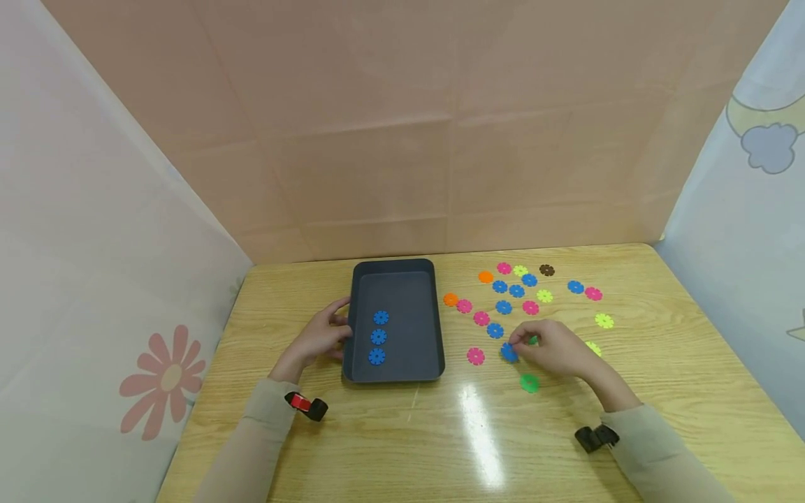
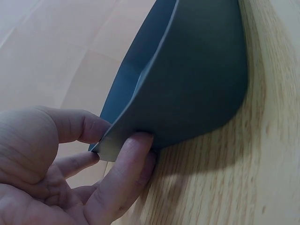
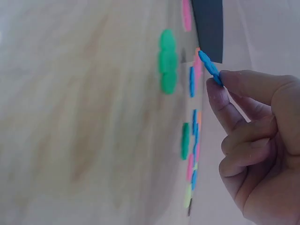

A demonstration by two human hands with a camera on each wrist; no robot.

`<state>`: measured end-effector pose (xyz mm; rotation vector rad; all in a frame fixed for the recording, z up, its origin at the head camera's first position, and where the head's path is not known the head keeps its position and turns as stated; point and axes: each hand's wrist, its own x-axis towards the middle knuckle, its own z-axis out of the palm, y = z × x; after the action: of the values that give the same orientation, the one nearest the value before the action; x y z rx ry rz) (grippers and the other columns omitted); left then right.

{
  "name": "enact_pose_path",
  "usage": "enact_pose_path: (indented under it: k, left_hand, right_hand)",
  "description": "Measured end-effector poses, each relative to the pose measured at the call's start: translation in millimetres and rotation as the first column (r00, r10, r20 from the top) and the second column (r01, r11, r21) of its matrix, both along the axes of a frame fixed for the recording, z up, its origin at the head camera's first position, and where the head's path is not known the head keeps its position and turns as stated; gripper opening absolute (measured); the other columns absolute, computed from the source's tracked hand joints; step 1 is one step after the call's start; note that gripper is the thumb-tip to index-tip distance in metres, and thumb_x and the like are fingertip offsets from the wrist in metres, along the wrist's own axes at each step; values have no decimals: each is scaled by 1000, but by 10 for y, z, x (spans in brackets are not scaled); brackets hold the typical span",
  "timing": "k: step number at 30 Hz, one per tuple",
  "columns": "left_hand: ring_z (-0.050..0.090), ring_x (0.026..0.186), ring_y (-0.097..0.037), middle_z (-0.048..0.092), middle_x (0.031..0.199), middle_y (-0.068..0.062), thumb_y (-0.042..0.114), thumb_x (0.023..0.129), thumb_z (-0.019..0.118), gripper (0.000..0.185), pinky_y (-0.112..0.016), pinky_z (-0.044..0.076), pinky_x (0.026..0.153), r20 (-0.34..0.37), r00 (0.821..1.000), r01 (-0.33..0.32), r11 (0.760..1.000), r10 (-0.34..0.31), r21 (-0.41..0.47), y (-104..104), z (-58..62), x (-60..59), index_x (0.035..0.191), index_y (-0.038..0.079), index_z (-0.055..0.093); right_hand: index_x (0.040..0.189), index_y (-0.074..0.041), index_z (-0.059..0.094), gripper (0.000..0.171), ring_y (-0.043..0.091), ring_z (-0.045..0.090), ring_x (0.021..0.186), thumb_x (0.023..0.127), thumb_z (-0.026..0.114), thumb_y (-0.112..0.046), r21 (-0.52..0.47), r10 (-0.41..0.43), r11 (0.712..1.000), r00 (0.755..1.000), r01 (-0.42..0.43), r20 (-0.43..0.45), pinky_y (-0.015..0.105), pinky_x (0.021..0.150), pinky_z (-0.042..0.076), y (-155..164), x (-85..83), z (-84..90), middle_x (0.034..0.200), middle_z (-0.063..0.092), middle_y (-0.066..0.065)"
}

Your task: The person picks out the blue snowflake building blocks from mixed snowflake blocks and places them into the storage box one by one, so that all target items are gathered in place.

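A dark grey tray [image 1: 393,265] lies on the wooden table and holds three blue flower-shaped discs [image 1: 378,337] in a column. My left hand [image 1: 342,328] pinches the tray's left rim; in the left wrist view the thumb and fingers of that hand [image 2: 119,137] clamp the rim of the tray [image 2: 197,79]. To the right, my right hand [image 1: 517,343] pinches another blue disc [image 1: 508,353]. In the right wrist view this disc [image 3: 209,67] is tilted, held at its edge by the right hand [image 3: 220,83].
Several discs in blue, pink, orange, yellow-green and brown lie scattered right of the tray [image 1: 516,290]. A green disc [image 1: 530,383] and a pink one [image 1: 475,356] lie close to my right hand. Cloth walls enclose the table on three sides.
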<state>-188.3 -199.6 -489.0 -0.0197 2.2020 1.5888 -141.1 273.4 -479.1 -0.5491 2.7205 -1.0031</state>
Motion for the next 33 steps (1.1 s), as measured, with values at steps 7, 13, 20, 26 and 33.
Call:
enact_pose_path:
  k: [7,13,20,26,33]
  left_hand:
    - [69,96,-34,53,134,-29,2,97,60,74,-48,64,64,-14,1000,6,1000,-6,0,5,12,4,164,14,32]
    - [69,97,-35,53,134,-29,2,96,61,75,-48,64,63,-9,1000,2,1000,-2,6,0,1,-4,164,16,32]
    - [69,97,-35,53,134,-30,3,96,60,74,-47,64,63,-18,1000,2,1000,-2,-11,-9,-14,-2,164,15,32]
    - [70,95,-32,55,132,-27,3,96,61,74,-46,64,63,-12,1000,-9,1000,9,-13,-14,-38,-17,163,18,34]
    - [70,92,-30,56,128,-26,2,96,61,74,-46,64,62,-6,1000,-3,1000,3,0,-8,-26,-16,163,18,34]
  right_hand:
    - [100,-19,78,5,17,55,75,98,74,-17,-53,9,999,1000,-10,-27,27,62,45,-172,-123,127,96,72,-7]
    - [100,-23,78,4,17,45,64,98,74,-23,-111,3,994,1000,-3,-6,28,57,40,-466,-273,259,99,73,-6]
    - [104,-20,79,11,20,48,59,97,75,-26,-257,-30,966,999,40,45,30,55,44,-911,-490,360,104,73,-1]
    - [112,-14,78,16,28,64,97,99,72,-23,-379,-58,919,988,109,143,41,83,54,-1337,-723,349,108,73,2]
    - [111,-9,80,15,24,65,97,98,73,-12,-451,-78,882,985,140,152,37,87,56,-1789,-974,235,110,74,4]
